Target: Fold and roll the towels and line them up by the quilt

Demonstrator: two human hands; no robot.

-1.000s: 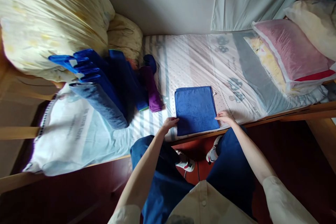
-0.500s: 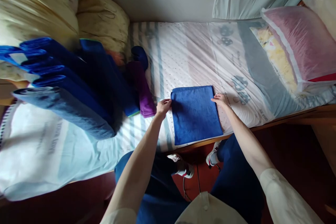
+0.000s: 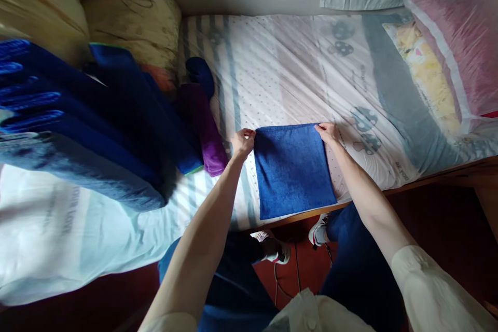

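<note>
A blue towel (image 3: pixel 294 172), folded into a rough square, lies flat near the front edge of the bed. Its far left corner is pinched between the thumb and fingers of my left hand (image 3: pixel 243 142). My right hand (image 3: pixel 328 133) grips the far right corner in the same way. To the left of my left hand rests a folded purple towel (image 3: pixel 208 137), with a dark blue rolled piece (image 3: pixel 201 77) just behind it.
Several folded dark blue towels (image 3: pixel 70 88) and a greyish-blue one (image 3: pixel 83 166) are stacked at the left. Yellow cushions (image 3: pixel 132 21) stand behind them. A pink pillow (image 3: pixel 451 46) is at the right on the patterned bedsheet (image 3: pixel 284 67). The wooden bed edge (image 3: pixel 303 213) runs before my legs.
Both hands have moved up along the towel's sides to its far corners. The towel's far edge now looks straighter. The view has shifted slightly to the right.
</note>
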